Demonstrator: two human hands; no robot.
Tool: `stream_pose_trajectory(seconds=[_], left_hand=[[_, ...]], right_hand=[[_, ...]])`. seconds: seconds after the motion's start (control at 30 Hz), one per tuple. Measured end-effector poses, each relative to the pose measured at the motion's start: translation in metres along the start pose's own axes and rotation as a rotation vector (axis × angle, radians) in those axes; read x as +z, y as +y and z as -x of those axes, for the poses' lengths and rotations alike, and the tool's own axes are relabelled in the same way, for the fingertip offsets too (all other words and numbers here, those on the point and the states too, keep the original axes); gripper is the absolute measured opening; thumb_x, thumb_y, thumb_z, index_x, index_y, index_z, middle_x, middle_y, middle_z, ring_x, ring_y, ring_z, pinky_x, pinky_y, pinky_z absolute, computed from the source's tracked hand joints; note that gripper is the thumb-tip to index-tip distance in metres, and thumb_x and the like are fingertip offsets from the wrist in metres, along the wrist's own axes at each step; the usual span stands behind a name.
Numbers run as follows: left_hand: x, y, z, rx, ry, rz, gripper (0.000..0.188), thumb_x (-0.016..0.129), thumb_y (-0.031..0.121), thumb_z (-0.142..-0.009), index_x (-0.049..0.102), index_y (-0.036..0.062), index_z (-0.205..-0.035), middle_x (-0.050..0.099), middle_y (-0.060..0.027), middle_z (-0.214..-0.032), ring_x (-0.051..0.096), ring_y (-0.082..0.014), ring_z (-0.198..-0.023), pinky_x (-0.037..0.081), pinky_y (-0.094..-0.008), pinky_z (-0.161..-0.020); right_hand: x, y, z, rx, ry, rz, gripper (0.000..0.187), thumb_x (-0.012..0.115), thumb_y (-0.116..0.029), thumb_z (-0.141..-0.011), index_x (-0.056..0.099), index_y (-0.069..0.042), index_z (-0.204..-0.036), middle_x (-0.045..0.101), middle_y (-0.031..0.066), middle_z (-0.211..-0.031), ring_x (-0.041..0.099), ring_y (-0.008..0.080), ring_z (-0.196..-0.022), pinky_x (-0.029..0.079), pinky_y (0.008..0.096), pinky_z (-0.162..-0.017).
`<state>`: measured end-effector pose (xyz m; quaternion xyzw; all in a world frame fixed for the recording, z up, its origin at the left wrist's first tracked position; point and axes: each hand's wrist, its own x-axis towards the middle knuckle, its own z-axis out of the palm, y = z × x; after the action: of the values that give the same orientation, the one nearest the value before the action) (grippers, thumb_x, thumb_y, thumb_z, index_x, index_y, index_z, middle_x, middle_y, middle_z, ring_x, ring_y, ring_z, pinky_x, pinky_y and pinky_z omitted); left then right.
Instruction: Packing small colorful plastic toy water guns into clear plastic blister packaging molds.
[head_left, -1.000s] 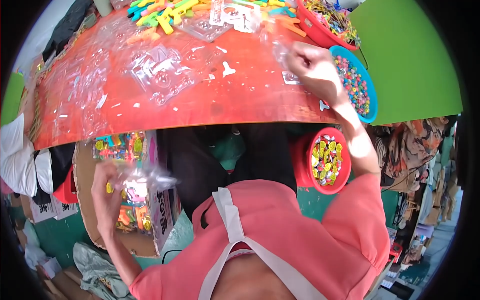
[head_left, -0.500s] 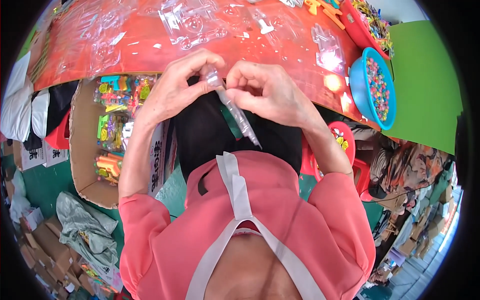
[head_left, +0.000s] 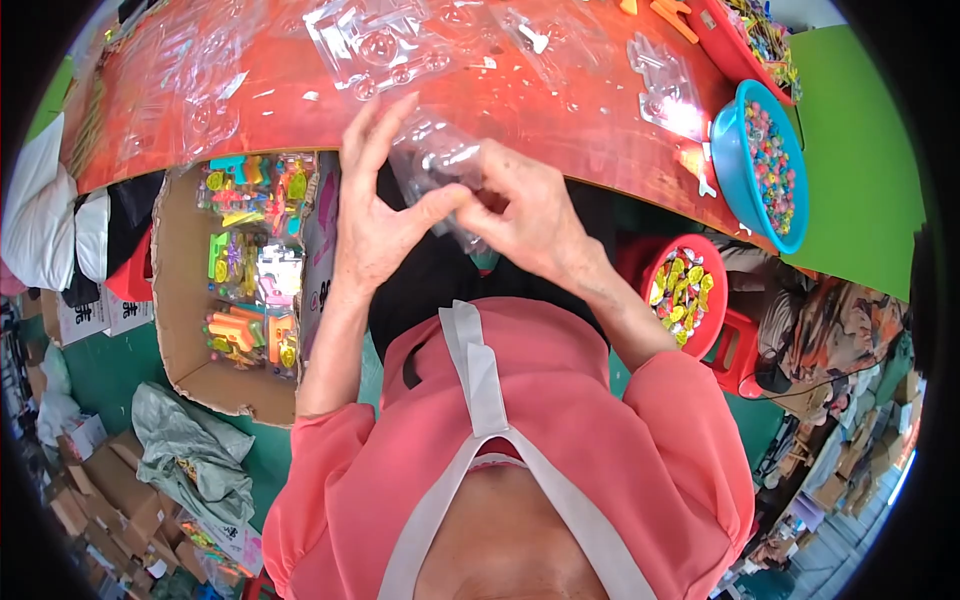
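A clear plastic blister shell (head_left: 432, 150) is up over my lap at the table's near edge, tilted and shiny. My right hand (head_left: 530, 205) pinches its right side between thumb and bent fingers. My left hand (head_left: 375, 215) is on the other side with fingers stretched and spread. Its thumb reaches across the shell's lower part to the right fingertips; whether it presses on the plastic is hard to tell. Similar clear shells (head_left: 380, 45) lie on the red table (head_left: 290, 115) just beyond my hands.
Left of my lap, a cardboard box (head_left: 185, 330) holds packs of colourful toy guns. At right are a blue basin (head_left: 728, 165) of colourful beads, a red basin (head_left: 712, 50) of mixed small parts, and a red tub (head_left: 708, 335) of yellow pieces on a red stool (head_left: 738, 345).
The shell has turned from edge-on to show its broad face. My left hand has opened its fingers and shifted down; my right hand has stayed pinched on the plastic.
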<state>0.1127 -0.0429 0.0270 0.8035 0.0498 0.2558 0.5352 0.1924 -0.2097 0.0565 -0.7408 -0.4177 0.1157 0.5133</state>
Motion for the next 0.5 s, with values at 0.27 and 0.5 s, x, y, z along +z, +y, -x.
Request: stream_pose_trajectory(seconds=[0.27, 0.5], left_hand=[[-0.011, 0.004, 0.017, -0.194, -0.178, 0.589, 0.115, 0.093, 0.015, -0.055, 0.030, 0.0069, -0.151, 0.042, -0.0114, -0.141, 0.043, -0.0265, -0.132, 0.043, -0.0414, -0.104], [-0.026, 0.004, 0.013, -0.078, -0.343, 0.215, 0.109, 0.094, 0.023, -0.049, 0.043, 0.0134, -0.144, 0.030, -0.0129, -0.149, 0.038, -0.0292, -0.136, 0.039, -0.0454, -0.108]], right_hand=[[-0.004, -0.010, 0.009, 0.094, -0.266, -0.286, 0.048, 0.077, -0.015, -0.080, 0.056, -0.003, -0.122, 0.061, 0.0062, -0.097, 0.061, 0.0162, -0.078, 0.052, 0.0310, -0.073], [-0.008, 0.005, 0.005, 0.060, -0.438, -0.215, 0.046, 0.076, -0.023, -0.082, 0.057, -0.001, -0.118, 0.060, 0.0100, -0.102, 0.061, 0.0201, -0.078, 0.053, 0.0321, -0.070]])
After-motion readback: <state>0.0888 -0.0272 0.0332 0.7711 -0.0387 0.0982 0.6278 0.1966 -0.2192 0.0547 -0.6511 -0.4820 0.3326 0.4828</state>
